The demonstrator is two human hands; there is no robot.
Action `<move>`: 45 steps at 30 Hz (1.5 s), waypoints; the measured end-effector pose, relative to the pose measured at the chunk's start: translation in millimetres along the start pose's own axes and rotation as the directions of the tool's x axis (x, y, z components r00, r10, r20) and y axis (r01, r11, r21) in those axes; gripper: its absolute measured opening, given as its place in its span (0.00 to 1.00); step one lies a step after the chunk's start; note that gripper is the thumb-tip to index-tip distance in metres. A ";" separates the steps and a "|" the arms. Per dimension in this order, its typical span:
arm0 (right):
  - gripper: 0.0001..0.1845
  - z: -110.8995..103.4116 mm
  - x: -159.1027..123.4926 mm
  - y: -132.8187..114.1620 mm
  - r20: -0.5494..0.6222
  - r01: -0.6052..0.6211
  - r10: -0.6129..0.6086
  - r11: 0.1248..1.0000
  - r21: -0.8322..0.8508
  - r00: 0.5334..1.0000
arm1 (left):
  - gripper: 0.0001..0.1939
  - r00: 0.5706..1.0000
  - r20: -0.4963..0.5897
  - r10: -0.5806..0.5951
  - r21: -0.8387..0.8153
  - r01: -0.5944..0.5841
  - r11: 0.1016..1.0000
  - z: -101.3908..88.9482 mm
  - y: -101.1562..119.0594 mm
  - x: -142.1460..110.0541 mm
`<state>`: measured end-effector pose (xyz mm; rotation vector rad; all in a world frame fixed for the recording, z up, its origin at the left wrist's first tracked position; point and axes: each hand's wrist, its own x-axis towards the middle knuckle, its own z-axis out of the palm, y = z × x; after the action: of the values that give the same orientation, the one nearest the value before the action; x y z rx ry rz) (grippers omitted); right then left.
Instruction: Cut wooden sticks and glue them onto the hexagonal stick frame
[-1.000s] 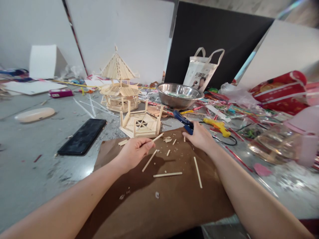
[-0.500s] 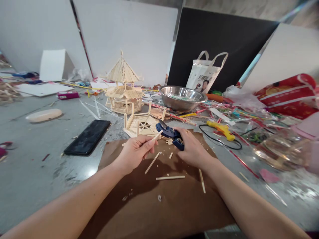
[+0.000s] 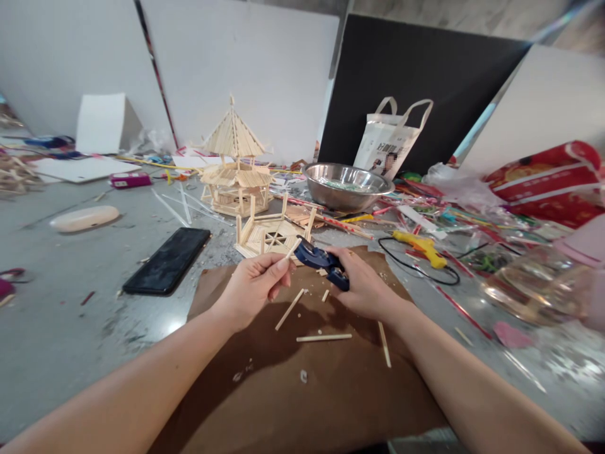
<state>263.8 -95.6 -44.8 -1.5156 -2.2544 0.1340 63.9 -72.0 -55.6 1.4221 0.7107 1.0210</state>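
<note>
Between thumb and fingers, my left hand (image 3: 258, 287) pinches a thin wooden stick (image 3: 293, 248). My right hand (image 3: 362, 284) is closed around blue-handled pruning shears (image 3: 319, 257), whose head meets the stick's far end; whether the blades touch it I cannot tell. Just behind my hands stands a hexagonal stick base (image 3: 265, 233) with short upright posts. Farther back is a pagoda model (image 3: 235, 157) of the same sticks, with a two-tier roof. Loose sticks, among them one lying crosswise (image 3: 324, 338), and small offcuts lie on the brown cloth (image 3: 265, 403) below my hands.
A black phone (image 3: 167, 261) and a white oval case (image 3: 85, 219) lie to the left. At the right are a yellow glue gun (image 3: 420, 247) with a black cord, and a clear jug (image 3: 529, 277). A steel bowl (image 3: 347, 197) and white bag (image 3: 388, 142) stand behind.
My right hand has brought the shears leftward from the cloth's right side to the stick's end. My left hand still pinches the stick. The view has shifted slightly.
</note>
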 end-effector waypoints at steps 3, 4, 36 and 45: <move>0.32 0.7 -0.1 1.8 -0.002 0.018 -0.018 1.000 0.003 1.000 | 0.11 1.000 -0.005 -0.002 0.000 0.002 1.000 -0.3 -0.8 0.5; 0.32 1.0 -0.1 2.4 -0.001 0.022 -0.022 1.000 0.002 1.000 | 0.11 1.000 -0.002 -0.004 -0.004 0.004 1.000 -0.4 -1.0 0.8; 0.40 12.4 -0.2 -39.8 -0.296 -0.082 -0.029 0.932 -0.354 0.955 | 0.07 0.993 -0.004 -0.116 -0.310 0.109 0.944 9.4 7.1 -3.8; 0.24 -45.7 -2.8 -6.7 0.122 -0.087 0.067 0.982 0.169 0.990 | 0.06 0.996 -0.002 -0.091 -0.313 0.086 0.946 1.3 9.1 0.8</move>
<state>276.8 -107.6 -2.1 -1.5370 -2.2069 0.4411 64.1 -73.0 -46.5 1.0989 0.5890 1.0255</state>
